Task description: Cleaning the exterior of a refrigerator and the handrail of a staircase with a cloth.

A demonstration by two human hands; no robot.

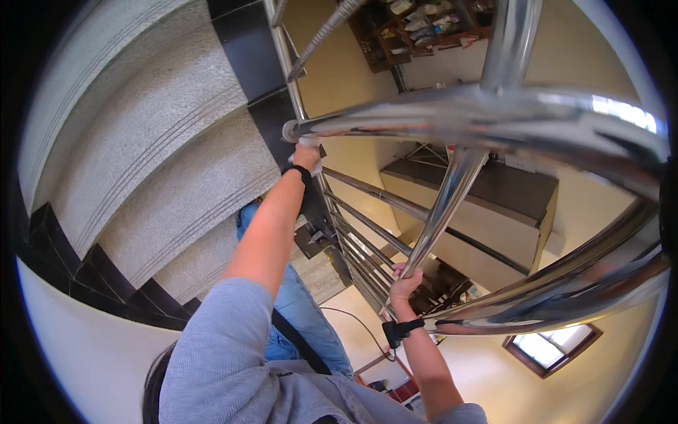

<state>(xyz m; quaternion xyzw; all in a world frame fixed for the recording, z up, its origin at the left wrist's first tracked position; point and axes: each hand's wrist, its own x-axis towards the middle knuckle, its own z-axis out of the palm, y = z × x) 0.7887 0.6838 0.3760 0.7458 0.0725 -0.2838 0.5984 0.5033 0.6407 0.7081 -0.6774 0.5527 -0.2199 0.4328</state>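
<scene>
My left hand [306, 153] is closed around a white cloth [309, 141], partly hidden by the fingers. It is beside the round end fitting [290, 131] of a thick polished metal tube [392, 119], above black stone edging. Lower right, my right hand [405, 283] grips a slanting polished metal bar [442, 212] of the stair railing, with its fingers wrapped round the bar. A black band is on each wrist, and a thin cable runs from the right one. Several thinner metal rails [371, 193] run between the hands.
Curved speckled stone steps [175, 127] with black edging [254, 53] lie to the left. Beyond the railing is a drop to a lower level, with a dark-topped counter [476, 185], a wooden shelf unit [413, 26] holding bags, and a window [551, 347]. A thick curved handrail [529, 302] crosses the right side.
</scene>
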